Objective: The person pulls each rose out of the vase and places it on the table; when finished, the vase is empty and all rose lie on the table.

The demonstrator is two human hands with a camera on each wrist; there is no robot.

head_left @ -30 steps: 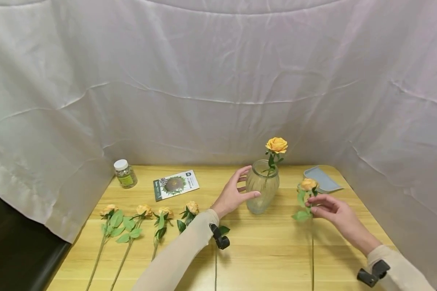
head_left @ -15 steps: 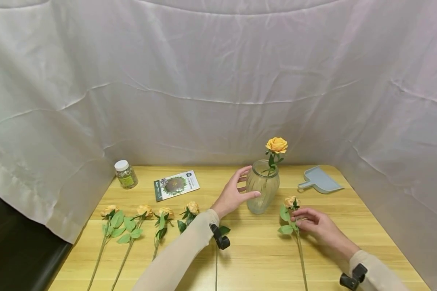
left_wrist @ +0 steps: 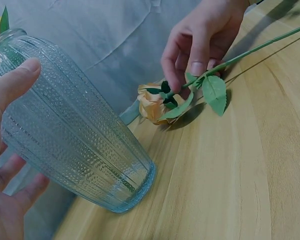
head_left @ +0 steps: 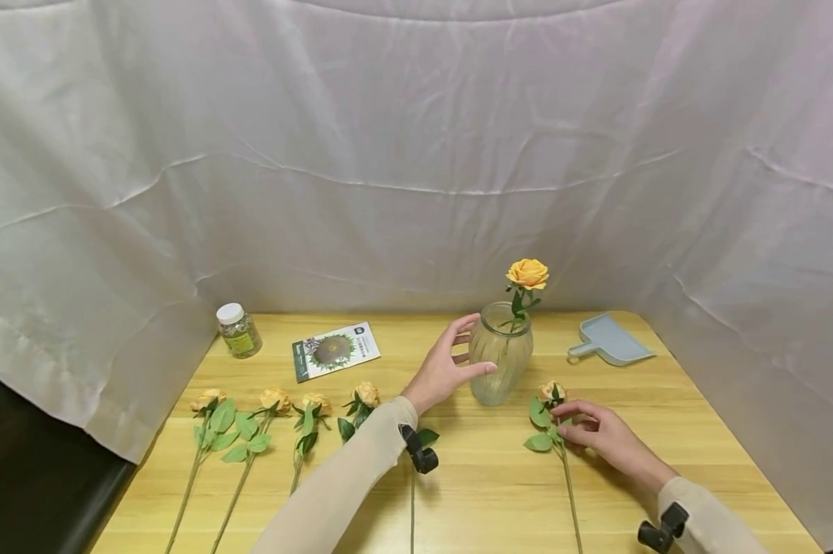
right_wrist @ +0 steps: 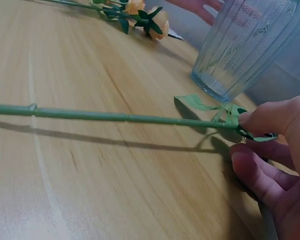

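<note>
In the head view a ribbed glass vase (head_left: 501, 362) stands upright on the wooden table, one yellow rose (head_left: 527, 275) rising from its mouth. My left hand (head_left: 443, 375) holds the vase from the left, thumb on the near side and fingers round the far side. To the right, my right hand (head_left: 607, 437) pinches a pale orange rose (head_left: 552, 392) by its stem just under the bloom. This rose lies low over the table, its shadow close beside the stem (right_wrist: 125, 118) in the right wrist view. Part of the bloom's base is behind my fingers.
Several pale orange roses (head_left: 275, 400) lie in a row at the left, some partly behind my left sleeve. Farther back are a white-capped jar (head_left: 240, 331) and a printed packet (head_left: 336, 352). A grey-blue dustpan (head_left: 613, 341) lies at the back right. Grey cloth (head_left: 416, 154) encloses the table.
My right hand has brought the rose leftward and down toward the table, uncovering the dustpan's handle. In the last half second it moved only slightly. My left hand and the vase stayed put.
</note>
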